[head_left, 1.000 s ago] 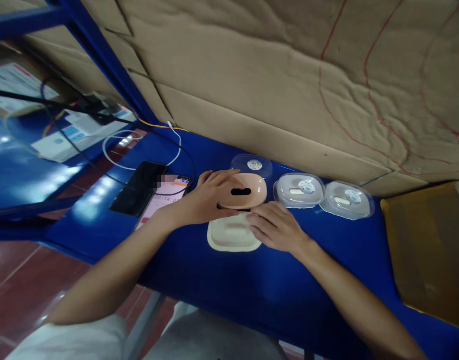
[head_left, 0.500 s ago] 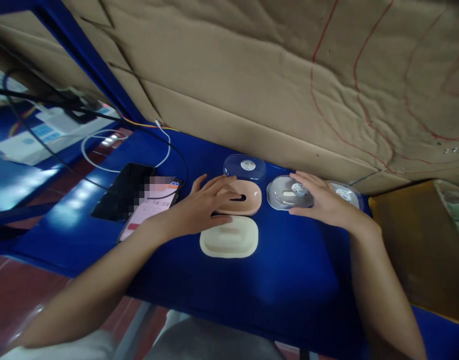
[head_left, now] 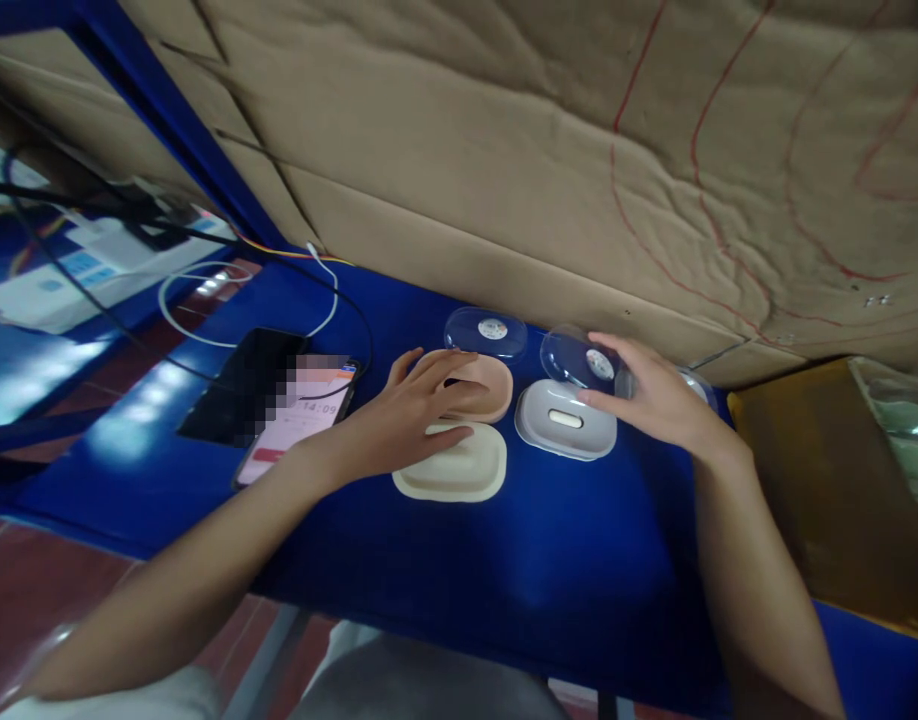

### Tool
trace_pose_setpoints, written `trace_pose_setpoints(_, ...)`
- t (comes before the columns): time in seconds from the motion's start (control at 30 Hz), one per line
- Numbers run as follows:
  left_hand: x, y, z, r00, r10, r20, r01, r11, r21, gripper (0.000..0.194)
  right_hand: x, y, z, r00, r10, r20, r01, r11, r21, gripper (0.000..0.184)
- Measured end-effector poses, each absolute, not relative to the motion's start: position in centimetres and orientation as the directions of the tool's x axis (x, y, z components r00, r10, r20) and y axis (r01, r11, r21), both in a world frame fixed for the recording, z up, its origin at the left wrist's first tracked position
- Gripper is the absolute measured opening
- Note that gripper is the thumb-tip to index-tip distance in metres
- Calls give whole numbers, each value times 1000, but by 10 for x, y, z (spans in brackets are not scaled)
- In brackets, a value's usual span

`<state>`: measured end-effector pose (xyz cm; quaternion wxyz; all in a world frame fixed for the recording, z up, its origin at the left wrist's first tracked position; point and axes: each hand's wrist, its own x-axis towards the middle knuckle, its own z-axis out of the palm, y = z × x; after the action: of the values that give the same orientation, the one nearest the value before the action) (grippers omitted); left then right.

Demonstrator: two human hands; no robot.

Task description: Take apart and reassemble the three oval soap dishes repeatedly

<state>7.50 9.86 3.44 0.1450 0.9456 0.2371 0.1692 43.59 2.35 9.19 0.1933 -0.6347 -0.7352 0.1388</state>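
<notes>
In the head view my right hand [head_left: 658, 395] grips a clear plastic lid [head_left: 568, 355] with a round sticker, thumb in front and fingers behind. The lid is tilted, behind the grey soap dish [head_left: 566, 420], whose insert has a slot with a pale strip inside. My left hand [head_left: 421, 405] is open, its spread fingers over a peach slotted piece [head_left: 493, 385] and covering part of its slot. Its thumb reaches over the cream oval tray [head_left: 451, 475] just in front. Whether the fingertips press on the peach piece I cannot tell.
Another clear lid [head_left: 470, 330] lies at the back by the cardboard wall [head_left: 459, 150]; one more [head_left: 700, 385] is partly behind my right hand. A phone [head_left: 301, 420], a black device [head_left: 238, 385] and cables are at left. A cardboard box [head_left: 819, 490] stands at right.
My right hand has taken the clear lid off the grey dish and moved it back, uncovering the dish. The grey dish now sits nearer me. My left hand has barely moved.
</notes>
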Motion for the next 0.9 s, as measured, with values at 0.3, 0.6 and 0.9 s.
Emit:
trace_pose_setpoints(0.3,78,94,44,827,481,292,387,-863,325,33,435,43,53,-87,979,183,921,148,-359,63)
trace_pose_setpoints(0.6,79,92,43,838,473,271,383,-864,326,32,434,53,45,-108,984,139,900,156,-408,59)
trace_pose_setpoints(0.9,78,93,39,840,466,277,374,-869,325,32,426,42,68,-201,978,63,919,210,-332,47)
